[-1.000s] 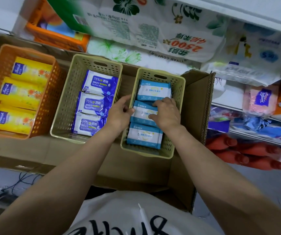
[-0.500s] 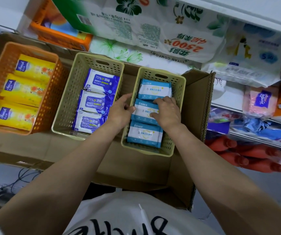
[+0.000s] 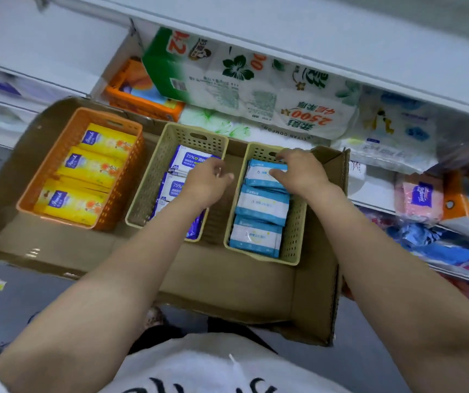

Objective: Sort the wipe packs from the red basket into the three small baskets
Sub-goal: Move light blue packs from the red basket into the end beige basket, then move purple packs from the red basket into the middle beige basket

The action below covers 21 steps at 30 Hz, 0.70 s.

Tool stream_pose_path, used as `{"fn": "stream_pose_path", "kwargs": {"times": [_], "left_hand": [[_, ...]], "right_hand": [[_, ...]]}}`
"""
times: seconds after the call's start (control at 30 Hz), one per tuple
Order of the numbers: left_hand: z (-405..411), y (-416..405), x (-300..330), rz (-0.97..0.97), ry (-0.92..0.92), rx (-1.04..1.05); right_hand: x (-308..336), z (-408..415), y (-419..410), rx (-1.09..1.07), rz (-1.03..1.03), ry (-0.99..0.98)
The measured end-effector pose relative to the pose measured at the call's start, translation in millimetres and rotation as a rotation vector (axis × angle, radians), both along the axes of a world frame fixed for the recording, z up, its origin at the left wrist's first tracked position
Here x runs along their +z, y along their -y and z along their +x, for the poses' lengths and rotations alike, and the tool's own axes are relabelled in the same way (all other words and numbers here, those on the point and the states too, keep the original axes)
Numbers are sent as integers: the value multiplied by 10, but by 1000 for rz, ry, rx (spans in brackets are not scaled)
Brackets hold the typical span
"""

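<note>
Three small baskets sit side by side in a flat cardboard box (image 3: 227, 279). The orange basket (image 3: 43, 177) on the left holds three yellow packs (image 3: 91, 168). The middle basket (image 3: 148, 188) holds blue-and-white alcohol packs (image 3: 183, 161). The right basket (image 3: 295, 222) holds three light-blue packs in a row. The right hand (image 3: 302, 173) is over the far end of that basket, its fingers curled round the far pack (image 3: 258, 175), thumb on top and fingertips at the far edge. The left hand (image 3: 207, 181) hangs over the gap between the two beige baskets, fingers loosely curled, holding nothing. Behind the box, shelves (image 3: 341, 69) carry bagged tissue rolls (image 3: 256, 89) and other paper goods.
</note>
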<state>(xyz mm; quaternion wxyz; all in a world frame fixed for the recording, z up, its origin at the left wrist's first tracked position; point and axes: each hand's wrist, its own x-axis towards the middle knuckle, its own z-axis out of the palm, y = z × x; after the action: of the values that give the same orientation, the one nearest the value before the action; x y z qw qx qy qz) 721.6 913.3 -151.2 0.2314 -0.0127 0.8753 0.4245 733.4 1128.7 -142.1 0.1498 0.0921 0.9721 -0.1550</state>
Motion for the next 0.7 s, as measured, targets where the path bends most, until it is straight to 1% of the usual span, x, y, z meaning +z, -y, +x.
{"fn": "stream_pose_path", "kwargs": {"times": [0.17, 0.27, 0.33, 0.4, 0.47, 0.63, 0.7], "left_hand": [[-103, 834, 680, -80, -379, -81], [-16, 1540, 999, -135, -596, -65], [99, 2060, 1173, -167, -701, -42], [246, 2642, 1311, -206, -766, -17], [396, 3234, 1401, -256, -794, -1], [724, 4628, 1463, -387, -783, 45], [748, 5072, 1438, -404, -770, 83]], "right_hand": [[875, -50, 500, 64, 55, -258], [1312, 48, 1018, 116, 45, -402], [1529, 151, 1439, 149, 41, -493], [1674, 272, 1944, 173, 21, -562], [1742, 382, 2474, 199, -5, -607], [1642, 569, 3748, 260, -81, -636], [1558, 538, 4209, 287, -124, -621]]}}
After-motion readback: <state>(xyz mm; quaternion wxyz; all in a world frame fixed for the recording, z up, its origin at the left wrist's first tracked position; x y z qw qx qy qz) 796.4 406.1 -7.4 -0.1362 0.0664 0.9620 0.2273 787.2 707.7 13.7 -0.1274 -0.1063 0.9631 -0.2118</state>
